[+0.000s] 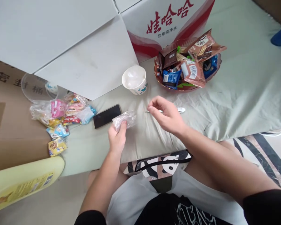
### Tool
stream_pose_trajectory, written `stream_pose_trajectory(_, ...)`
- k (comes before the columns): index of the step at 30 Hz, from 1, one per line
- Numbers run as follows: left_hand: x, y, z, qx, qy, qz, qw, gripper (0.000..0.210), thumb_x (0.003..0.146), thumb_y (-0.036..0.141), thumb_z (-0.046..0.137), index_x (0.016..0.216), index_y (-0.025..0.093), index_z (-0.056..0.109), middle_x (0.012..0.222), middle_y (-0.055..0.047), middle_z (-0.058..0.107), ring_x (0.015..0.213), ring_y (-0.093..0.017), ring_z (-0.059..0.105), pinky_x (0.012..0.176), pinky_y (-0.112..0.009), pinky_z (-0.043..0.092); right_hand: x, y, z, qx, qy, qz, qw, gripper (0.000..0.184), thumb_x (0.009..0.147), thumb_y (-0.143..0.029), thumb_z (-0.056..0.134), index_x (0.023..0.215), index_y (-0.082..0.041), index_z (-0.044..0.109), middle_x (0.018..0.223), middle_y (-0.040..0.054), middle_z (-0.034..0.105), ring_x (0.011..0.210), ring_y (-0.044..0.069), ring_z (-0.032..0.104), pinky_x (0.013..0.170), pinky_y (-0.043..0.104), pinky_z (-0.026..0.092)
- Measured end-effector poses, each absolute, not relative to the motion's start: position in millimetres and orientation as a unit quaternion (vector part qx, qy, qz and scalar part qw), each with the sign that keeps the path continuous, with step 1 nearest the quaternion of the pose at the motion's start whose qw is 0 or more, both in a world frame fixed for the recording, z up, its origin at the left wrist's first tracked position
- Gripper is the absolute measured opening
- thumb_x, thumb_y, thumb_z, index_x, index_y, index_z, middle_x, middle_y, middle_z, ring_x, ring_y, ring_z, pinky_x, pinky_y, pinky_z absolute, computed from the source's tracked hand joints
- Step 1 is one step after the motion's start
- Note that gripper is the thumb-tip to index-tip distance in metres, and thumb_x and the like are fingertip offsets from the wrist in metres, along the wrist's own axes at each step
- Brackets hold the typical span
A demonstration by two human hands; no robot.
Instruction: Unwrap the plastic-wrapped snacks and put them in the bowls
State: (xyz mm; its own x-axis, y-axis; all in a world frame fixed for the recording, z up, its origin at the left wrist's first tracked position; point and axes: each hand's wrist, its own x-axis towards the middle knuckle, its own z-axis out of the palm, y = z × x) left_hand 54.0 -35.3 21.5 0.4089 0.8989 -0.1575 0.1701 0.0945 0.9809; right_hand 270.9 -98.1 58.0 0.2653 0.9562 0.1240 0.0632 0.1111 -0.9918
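Holding a clear wrapper [128, 120] in the left hand [117, 137], pinched between thumb and fingers above the counter [239, 106], at the corner of the phone [105, 117]. Curling the right hand [167, 117] over the pen [181, 110], thumb and fingertips close together; cannot tell if gripping anything. Seemingly at the step of handling the wrapper. Called for next: a light pinch, clear of the cup [140, 89].

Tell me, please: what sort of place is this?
Probably a room in a home, though I cannot be certain: a bowl heaped with packaged snacks and a phone rest on a pale green cloth, with a red-lettered carton behind the bowl.
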Motion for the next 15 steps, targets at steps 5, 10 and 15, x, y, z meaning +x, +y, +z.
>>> stream_pose_trajectory(5, 139, 1, 82, 0.739, 0.468, 0.438, 0.208, 0.032, 0.081, 0.03, 0.073, 0.071, 0.025, 0.043, 0.066, 0.003, 0.044, 0.062, -0.014, 0.044, 0.059, -0.03, 0.042, 291, -98, 66, -0.523, -0.414, 0.29, 0.686, 0.015, 0.092, -0.03, 0.056, 0.079, -0.023, 0.052, 0.072, -0.0028, 0.056, 0.065, 0.012, 0.053, 0.065, 0.028, 0.044)
stream_pose_trajectory(10, 267, 53, 128, 0.886, 0.369, 0.277, 0.038, 0.024, 0.09, 0.015, 0.054, 0.073, 0.025, 0.04, 0.091, -0.004, 0.063, 0.096, -0.023, 0.063, 0.092, -0.038, 0.052, 308, -109, 71, -0.514, -0.394, 0.235, 0.724, 0.016, 0.093, -0.025, 0.056, 0.077, -0.023, 0.053, 0.067, -0.0038, 0.055, 0.058, 0.011, 0.05, 0.057, 0.026, 0.041)
stream_pose_trajectory(15, 333, 83, 115, 0.933, 0.341, -0.042, 0.109, 0.018, 0.074, 0.006, 0.066, 0.083, 0.021, 0.06, 0.089, -0.003, 0.068, 0.106, -0.029, 0.069, 0.098, -0.041, 0.053, 348, -121, 75, -0.525, -0.32, 0.132, 0.778, 0.017, 0.094, -0.026, 0.055, 0.078, -0.024, 0.052, 0.061, -0.0049, 0.047, 0.05, 0.01, 0.044, 0.048, 0.025, 0.035)
